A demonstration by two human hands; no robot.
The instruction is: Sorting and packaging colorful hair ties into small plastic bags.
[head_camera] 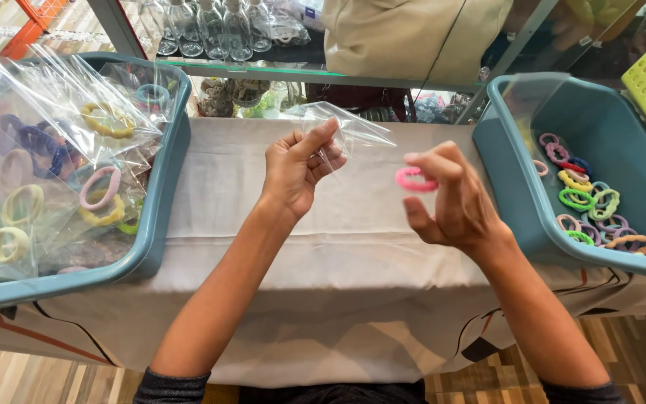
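We're looking down from head height, one camera only, tilted forward over the cloth-covered table (338, 247). Our own forearms run up from the bottom edge, so the lens sits close above them. The left hand (297, 168) and right hand (446, 198) meet near the middle of the frame, slightly above centre. Out to the left of the grip we catch a blue bin (160, 224), to the right another blue bin (521, 202). Beyond the grip, a shelf of bottles (211, 26) fills the top edge.
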